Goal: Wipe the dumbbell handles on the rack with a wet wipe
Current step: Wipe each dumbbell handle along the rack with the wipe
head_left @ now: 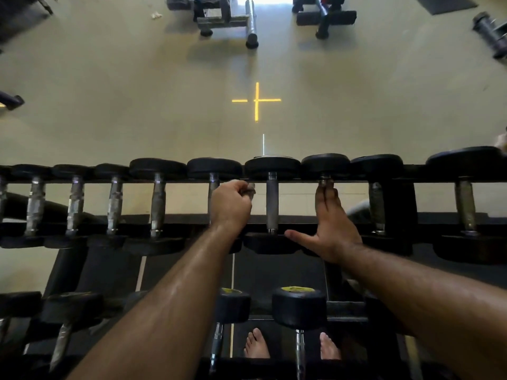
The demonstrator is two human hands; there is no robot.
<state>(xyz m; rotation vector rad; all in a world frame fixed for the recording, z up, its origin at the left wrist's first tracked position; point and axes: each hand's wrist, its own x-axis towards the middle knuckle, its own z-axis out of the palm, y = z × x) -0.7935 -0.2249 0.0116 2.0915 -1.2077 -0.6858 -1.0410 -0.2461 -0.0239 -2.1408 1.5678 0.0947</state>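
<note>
Your left hand [230, 200] is curled tight around a crumpled grey wet wipe [250, 189], and that fist sits on the knurled steel handle [213, 185] of a black round-headed dumbbell near the middle of the upper tier, close to the handle's far end. Your right hand [330, 223] lies flat with fingers straight and together, thumb spread out to the left, resting along the handle [325, 182] two places to the right; it steadies rather than grips, and its fingertips reach the far collar.

By the look of it you are partway along the row. I can't tell from surface shine which handles are already clean: those to the left look mottled and worn, which could be wear rather than dirt. The dark straight handle [272, 205] between your hands is uncovered, and two more handles stand to the right. A lower tier nearer you holds further dumbbells, two with yellow-marked heads [297, 290], so plenty probably remains.

The black steel rack [395, 198] runs left to right across the scene, its rails carrying the dumbbell heads near and far. Beyond it lies a pale greenish gym floor [109, 105] with a yellow taped cross [257, 100], and at the far side stand dark bench or machine frames [227, 17]. Your bare feet [256, 345] show beneath the lower tier.
</note>
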